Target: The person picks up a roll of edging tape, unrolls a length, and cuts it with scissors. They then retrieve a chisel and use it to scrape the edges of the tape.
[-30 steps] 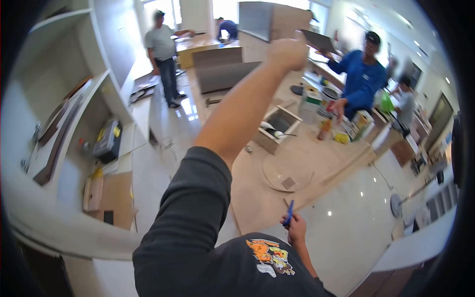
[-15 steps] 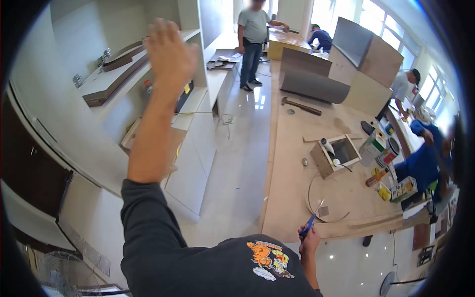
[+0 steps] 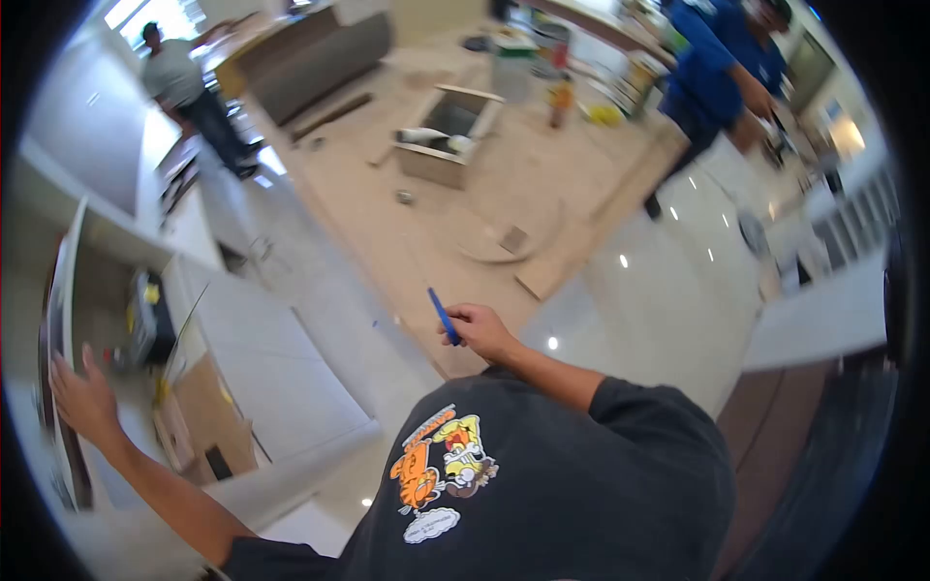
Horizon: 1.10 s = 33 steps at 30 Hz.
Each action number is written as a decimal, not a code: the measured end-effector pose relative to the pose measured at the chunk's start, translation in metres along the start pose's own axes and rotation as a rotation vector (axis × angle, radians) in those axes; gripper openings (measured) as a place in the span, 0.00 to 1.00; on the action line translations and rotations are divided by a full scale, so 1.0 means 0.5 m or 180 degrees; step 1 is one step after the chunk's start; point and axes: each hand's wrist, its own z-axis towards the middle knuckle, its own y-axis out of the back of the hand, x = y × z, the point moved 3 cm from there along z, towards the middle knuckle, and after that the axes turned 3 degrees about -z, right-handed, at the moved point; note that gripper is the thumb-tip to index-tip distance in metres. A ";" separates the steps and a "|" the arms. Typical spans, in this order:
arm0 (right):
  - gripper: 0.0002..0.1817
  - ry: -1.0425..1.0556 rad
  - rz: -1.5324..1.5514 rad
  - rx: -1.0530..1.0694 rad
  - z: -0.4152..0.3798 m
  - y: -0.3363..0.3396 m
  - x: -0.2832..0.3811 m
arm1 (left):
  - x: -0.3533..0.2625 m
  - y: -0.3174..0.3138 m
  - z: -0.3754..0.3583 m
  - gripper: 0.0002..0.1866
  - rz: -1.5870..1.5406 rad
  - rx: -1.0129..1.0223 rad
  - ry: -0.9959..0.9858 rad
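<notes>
My left hand point(image 3: 85, 395) is at the far left, fingers apart. Its fingertips are right at the edge of a white board with a dark edge point(image 3: 66, 281), which lies in the cabinet. In my right hand point(image 3: 477, 329) is a slim blue-handled knife point(image 3: 444, 315), pointing up and to the left. Its thin blade is blurred against the wooden worktable point(image 3: 358, 218). A small square piece point(image 3: 513, 239) lies on the table beyond this hand, beside a thin curved strip.
An open wooden box point(image 3: 436, 165) with bottles sits on the table, near a hammer point(image 3: 331, 116) and several cans. A black tool case point(image 3: 152, 315) stands in the cabinet. One person point(image 3: 189, 92) stands at the far left; another, in blue point(image 3: 712, 73), is at the right.
The view has swung right, and the table now lies at a slant. My left hand has come down from its raised position to the board's edge. My right hand still holds the knife.
</notes>
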 end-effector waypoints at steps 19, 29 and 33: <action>0.14 0.0668 0.1551 -0.1386 -0.221 0.322 -0.103 | -1.151 0.251 -0.456 0.17 -0.4889 0.1978 -0.2610; 0.15 0.0583 0.0562 -0.1387 -0.155 0.643 0.021 | -1.302 0.199 -0.466 0.09 -0.4025 0.1824 -0.2781; 0.15 0.0516 0.0081 -0.1337 -0.097 0.737 0.074 | -1.235 0.299 -0.391 0.09 -0.4408 0.1606 -0.2085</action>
